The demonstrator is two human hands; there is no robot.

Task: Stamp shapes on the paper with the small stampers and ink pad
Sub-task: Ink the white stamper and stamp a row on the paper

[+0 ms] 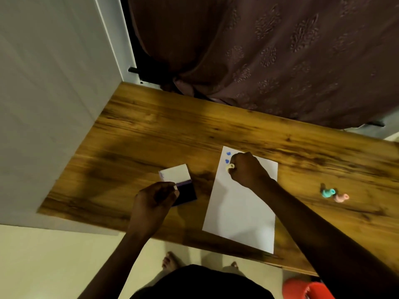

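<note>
A white sheet of paper (pixel 239 208) lies on the wooden table (pixel 151 137), with two blue stamped shapes (pixel 228 157) near its far left corner. My right hand (pixel 248 169) is closed around a small pale yellow stamper (pixel 230 167), held down on the paper just below those marks. The ink pad (pixel 186 194) sits left of the paper, its white lid (pixel 176 173) flipped open behind the dark pad. My left hand (pixel 155 201) rests on the pad's near left edge, fingers pinching it. A teal stamper (pixel 328 193) and a pink stamper (pixel 341 197) lie on the table to the right.
A brown patterned curtain (pixel 280 61) hangs behind the table's far edge. A white wall panel (pixel 54 104) borders the table's left side. A red object (pixel 306 290) sits on the floor at the lower right, and bare feet (pixel 170 261) show below the table's near edge.
</note>
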